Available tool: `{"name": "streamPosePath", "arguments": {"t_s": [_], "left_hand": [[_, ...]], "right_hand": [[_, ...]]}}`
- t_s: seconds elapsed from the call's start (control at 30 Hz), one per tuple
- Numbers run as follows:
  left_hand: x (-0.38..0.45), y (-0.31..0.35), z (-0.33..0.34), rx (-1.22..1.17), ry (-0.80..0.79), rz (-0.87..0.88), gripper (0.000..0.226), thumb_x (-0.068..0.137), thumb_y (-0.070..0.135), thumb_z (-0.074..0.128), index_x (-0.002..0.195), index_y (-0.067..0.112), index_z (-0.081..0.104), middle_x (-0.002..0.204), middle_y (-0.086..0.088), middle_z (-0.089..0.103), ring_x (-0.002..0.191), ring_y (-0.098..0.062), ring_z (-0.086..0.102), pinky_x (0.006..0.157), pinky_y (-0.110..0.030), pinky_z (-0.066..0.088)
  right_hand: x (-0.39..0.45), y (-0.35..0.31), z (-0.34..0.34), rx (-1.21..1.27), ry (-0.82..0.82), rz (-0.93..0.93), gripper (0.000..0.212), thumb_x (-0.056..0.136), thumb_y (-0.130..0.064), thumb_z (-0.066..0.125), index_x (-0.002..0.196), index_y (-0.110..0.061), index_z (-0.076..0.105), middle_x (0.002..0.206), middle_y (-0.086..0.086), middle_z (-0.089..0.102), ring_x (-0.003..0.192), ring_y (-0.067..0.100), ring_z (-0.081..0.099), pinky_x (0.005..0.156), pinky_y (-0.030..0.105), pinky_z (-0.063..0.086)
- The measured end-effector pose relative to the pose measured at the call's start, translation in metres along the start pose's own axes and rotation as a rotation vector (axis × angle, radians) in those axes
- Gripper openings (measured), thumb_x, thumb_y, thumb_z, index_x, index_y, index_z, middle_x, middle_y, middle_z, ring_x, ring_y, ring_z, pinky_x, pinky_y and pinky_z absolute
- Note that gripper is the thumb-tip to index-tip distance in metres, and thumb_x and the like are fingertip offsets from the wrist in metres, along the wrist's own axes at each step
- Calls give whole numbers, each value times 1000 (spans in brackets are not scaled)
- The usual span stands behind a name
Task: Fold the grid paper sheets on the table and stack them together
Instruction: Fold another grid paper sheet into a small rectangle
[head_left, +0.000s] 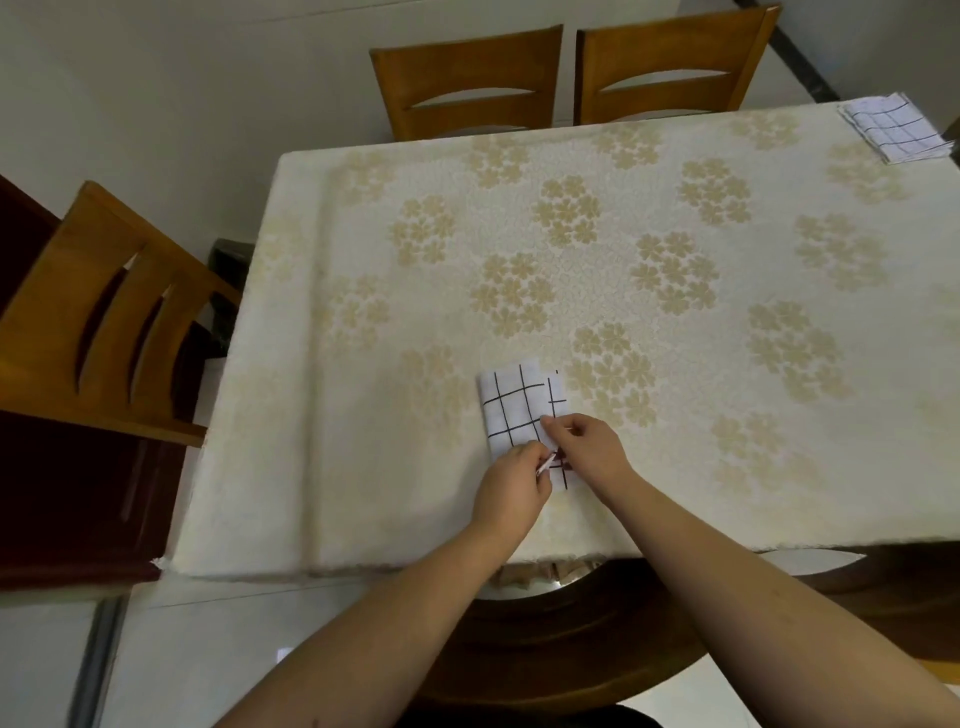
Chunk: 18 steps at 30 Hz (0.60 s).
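Observation:
A white sheet of grid paper with black lines lies partly folded on the table, near its front edge. My left hand pinches the sheet's near edge between thumb and fingers. My right hand pinches the folded flap at the sheet's near right side. Both hands hide the sheet's lower part. A stack of folded grid paper sheets rests at the table's far right corner.
The table wears a cream cloth with gold flower clusters. Two wooden chairs stand behind the far edge, and a third chair stands at the left side. Pale floor tiles show below.

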<state>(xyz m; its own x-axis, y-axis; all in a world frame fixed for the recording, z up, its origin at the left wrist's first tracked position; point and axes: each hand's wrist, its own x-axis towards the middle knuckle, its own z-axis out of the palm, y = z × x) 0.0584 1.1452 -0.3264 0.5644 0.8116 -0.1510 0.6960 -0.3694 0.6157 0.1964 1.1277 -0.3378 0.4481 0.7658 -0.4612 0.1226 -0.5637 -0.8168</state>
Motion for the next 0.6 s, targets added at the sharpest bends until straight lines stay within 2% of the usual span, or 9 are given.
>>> {"name": "streamPosePath", "arguments": {"t_s": [0.07,0.17,0.23,0.33,0.4,0.5,0.6], "left_hand": [[2,-3,5,20,-30,29,20,91,16,56,109,12,62,102,-5,64,89,-23,60,74,-31,45],[2,-11,11,23,-73,106,25,91,30,58,109,12,63,101,-3,64,92,-21,60,77,-35,49],[1,-20,13,52,-40,170,37,92,43,48,109,14,63,102,0,63,94,-18,58,81,-33,48],[1,-37,12,87,65,174,44,94,44,33,111,16,62,107,2,60,99,-16,55,87,-35,46],[3,-49,12,147,97,180,43,95,39,30,116,16,60,119,1,58,111,-18,53,94,-36,45],[8,-65,14,301,77,238,46,95,35,34,133,19,52,145,0,46,135,-19,40,107,-36,34],[14,-76,15,445,0,276,51,96,37,36,144,21,41,157,1,29,146,-17,22,116,-37,20]], "right_hand": [[5,2,-3,-70,7,-13,28,86,-43,66,75,-17,66,67,-5,67,66,14,66,69,32,55],[8,6,-7,-226,26,-53,32,87,-28,64,64,-11,51,58,3,51,56,17,47,56,28,37],[8,10,-9,-313,42,-49,32,87,-27,62,64,-11,47,59,6,48,56,17,42,52,29,31],[8,16,-10,-373,59,-2,27,87,-25,62,69,-8,55,61,6,51,55,16,44,50,27,31],[7,19,-10,-383,60,11,23,87,-25,62,76,-4,63,65,5,57,57,15,48,50,24,34],[7,21,-10,-387,70,-12,17,87,-26,62,85,-9,66,72,5,64,62,15,55,53,24,39],[9,23,-9,-394,84,-41,13,89,-27,62,88,-15,65,73,1,63,65,14,57,56,25,42]]}}
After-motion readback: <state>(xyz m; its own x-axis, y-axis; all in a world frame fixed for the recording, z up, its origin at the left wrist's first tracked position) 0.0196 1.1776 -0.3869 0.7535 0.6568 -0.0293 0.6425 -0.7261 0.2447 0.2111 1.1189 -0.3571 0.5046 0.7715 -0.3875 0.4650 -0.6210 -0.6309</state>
